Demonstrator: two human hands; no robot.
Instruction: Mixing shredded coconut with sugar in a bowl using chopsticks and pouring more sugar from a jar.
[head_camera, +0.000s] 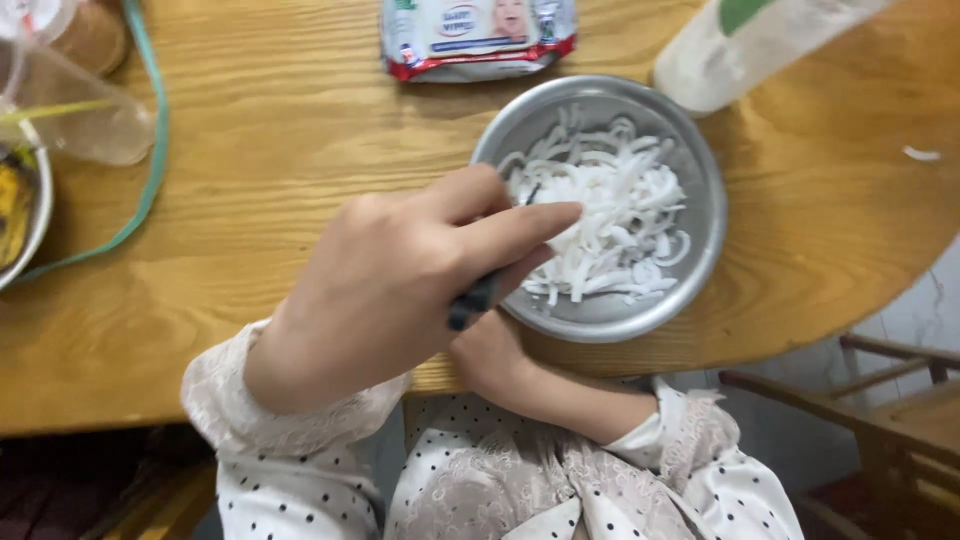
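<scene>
Over metal bowl (700, 215): left hand (400, 285) fingers pinched round dark handle (472, 302), axis slanting toward white strips (620, 215) just beyond fingertips; right hand (490, 360) at near rim, grip unclear.

Round metal bowl (700, 215) at table edge — white strips (610, 215) heaped inside.

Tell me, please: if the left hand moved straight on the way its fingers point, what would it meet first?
Probably the white noodle strips in the metal bowl. The left hand, holding a dark utensil handle, points right over them; its height above them is unclear.
</scene>
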